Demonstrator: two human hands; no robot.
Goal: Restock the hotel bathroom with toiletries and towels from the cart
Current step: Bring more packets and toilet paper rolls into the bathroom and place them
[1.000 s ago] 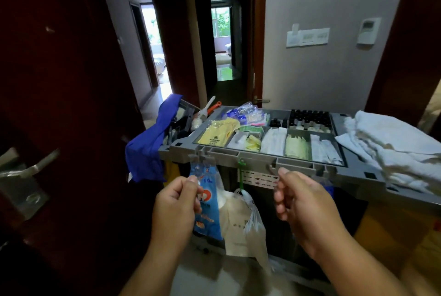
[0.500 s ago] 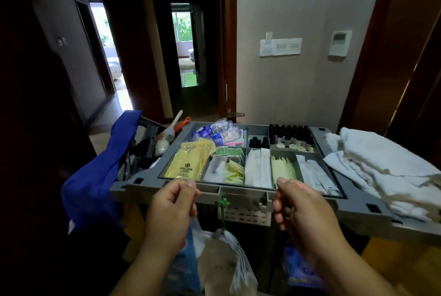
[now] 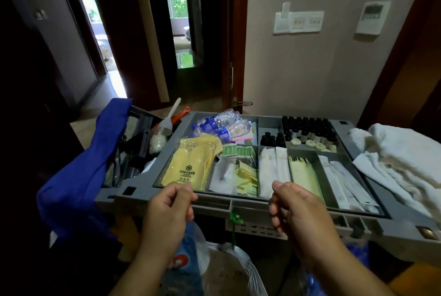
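The grey housekeeping cart (image 3: 238, 202) stands right in front of me, its top tray split into compartments. These hold yellow sachets (image 3: 191, 167), green packets (image 3: 238, 151), white wrapped kits (image 3: 273, 167), small dark bottles (image 3: 307, 126) and water bottles (image 3: 222, 124). Folded white towels (image 3: 403, 157) lie on the cart's right end. My left hand (image 3: 170, 207) and my right hand (image 3: 296, 209) hover at the tray's front rim. Their fingers are curled, and nothing shows inside either one.
A blue cloth (image 3: 95, 164) hangs off the cart's left side beside a white brush (image 3: 170, 116). Plastic bags (image 3: 214, 260) hang below the front rim. Behind the cart are a wall with switches (image 3: 298, 22), a door handle (image 3: 241, 103) and a dark hallway (image 3: 181, 33).
The cart's tray has come closer and now fills the view. Both hands have risen from below the tray, near the hanging bags, to its front rim.
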